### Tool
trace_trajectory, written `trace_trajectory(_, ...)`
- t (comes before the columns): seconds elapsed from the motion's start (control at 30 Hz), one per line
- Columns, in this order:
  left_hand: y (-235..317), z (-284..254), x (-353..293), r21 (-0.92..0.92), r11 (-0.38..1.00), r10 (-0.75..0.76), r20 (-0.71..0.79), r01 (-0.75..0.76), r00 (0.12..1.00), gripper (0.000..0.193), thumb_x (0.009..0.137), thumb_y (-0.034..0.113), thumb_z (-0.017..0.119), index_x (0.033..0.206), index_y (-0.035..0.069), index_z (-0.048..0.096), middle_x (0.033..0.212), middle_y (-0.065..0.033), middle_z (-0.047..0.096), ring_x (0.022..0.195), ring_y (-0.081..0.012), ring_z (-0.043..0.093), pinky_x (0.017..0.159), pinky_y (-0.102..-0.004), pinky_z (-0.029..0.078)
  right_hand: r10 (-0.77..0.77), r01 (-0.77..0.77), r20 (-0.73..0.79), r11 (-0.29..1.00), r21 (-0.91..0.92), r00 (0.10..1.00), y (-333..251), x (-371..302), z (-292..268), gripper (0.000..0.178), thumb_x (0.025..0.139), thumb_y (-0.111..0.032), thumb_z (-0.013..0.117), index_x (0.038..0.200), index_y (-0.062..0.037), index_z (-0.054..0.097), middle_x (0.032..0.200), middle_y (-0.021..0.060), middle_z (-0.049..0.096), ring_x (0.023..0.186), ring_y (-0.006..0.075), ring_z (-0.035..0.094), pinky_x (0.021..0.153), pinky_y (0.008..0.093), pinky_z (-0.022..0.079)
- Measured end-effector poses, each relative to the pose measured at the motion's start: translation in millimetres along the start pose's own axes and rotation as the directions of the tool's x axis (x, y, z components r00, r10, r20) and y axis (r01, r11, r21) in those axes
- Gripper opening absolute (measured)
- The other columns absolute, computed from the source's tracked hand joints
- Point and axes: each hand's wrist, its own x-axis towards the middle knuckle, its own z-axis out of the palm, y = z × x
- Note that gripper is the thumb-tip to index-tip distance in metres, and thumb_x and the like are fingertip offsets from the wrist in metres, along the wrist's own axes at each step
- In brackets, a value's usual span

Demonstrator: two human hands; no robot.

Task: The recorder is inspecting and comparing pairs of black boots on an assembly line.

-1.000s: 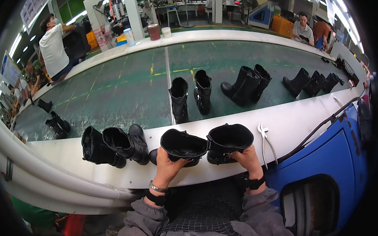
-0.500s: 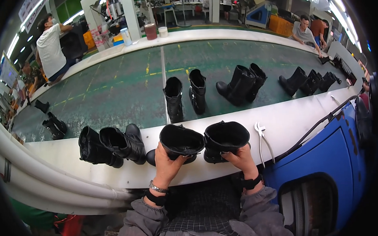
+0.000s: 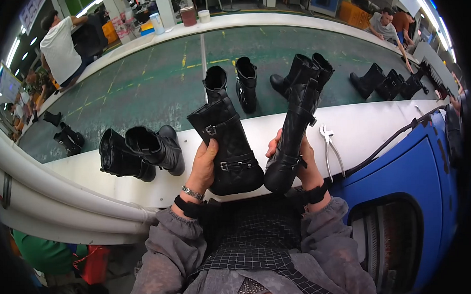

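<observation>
While our left hand clasps a quilted black boot by its side, the thumb pressed on the face toward us and the other fingers hidden behind, our right hand wraps round the back of a second black boot, its fingertips showing on the left side. We hold the quilted boot just right of our left hand, its shaft leaning up and away to the left, with two buckled straps facing us. The second boot stands steeper, just left of our right palm, its toe pointing down toward us. Whether either boot touches the white ledge below our hands, we cannot tell.

Near our left hand, on its left, two black boots stand close together on the ledge. Just right of our right hand lie metal pincers, and farther right rises a blue machine. Beyond both hands runs a green belt: two boots stand past our left hand's boot, which partly hides one of them, and a pair sits behind the boot in our right hand. Well apart from our hands, a person in a white shirt sits far to the left, while another person reaches over the belt at the far right.
</observation>
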Motion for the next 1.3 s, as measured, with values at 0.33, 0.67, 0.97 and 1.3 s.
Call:
trace_trajectory(0.33,-9,-2,12,-0.139,0.982,-0.106,0.154,0.128,0.982,0.037,0.097,0.04,0.048,0.104,0.004,0.052,0.078,-0.0133,0.061,0.072,-0.0261,0.063,0.069,-0.0383,0.052,0.167,-0.172,-0.047,0.974,-0.147,0.985,19,18,9,0.052,0.103,-0.042,0.04,0.123,0.0025,0.058,0.114,0.0079,0.066,0.101,0.0133,0.061,0.091,0.0277,0.048)
trace_trajectory(0.67,-14,6,19,-0.187,0.969,-0.129,0.184,0.163,0.975,0.023,0.096,0.025,0.055,0.107,0.005,0.052,0.078,-0.0101,0.058,0.072,-0.0229,0.06,0.065,-0.0333,0.051,0.241,-0.245,-0.046,0.964,-0.108,0.969,11,31,13,0.053,0.104,-0.045,0.033,0.123,-0.0008,0.056,0.104,0.0094,0.066,0.092,0.0168,0.064,0.086,0.0313,0.052)
trace_trajectory(0.97,-21,14,26,-0.018,1.0,-0.017,0.186,0.021,0.982,0.043,0.103,0.041,0.037,0.097,0.003,0.055,0.078,-0.0133,0.06,0.072,-0.025,0.062,0.069,-0.0381,0.054,0.322,-0.321,0.017,0.937,0.139,0.947,13,36,17,0.056,0.104,-0.048,0.028,0.119,-0.0018,0.054,0.092,0.0126,0.067,0.083,0.0213,0.068,0.079,0.035,0.057)
trace_trajectory(1.3,-2,13,49,0.192,0.962,0.128,0.303,-0.193,0.944,0.029,0.099,0.028,0.049,0.1,0.001,0.059,0.091,-0.011,0.065,0.084,-0.0172,0.063,0.072,-0.0294,0.051,0.079,-0.053,0.09,0.963,-0.263,0.993,18,47,6,0.042,0.104,-0.031,0.035,0.115,0.0011,0.059,0.097,0.0097,0.067,0.088,0.0172,0.064,0.082,0.0299,0.051)
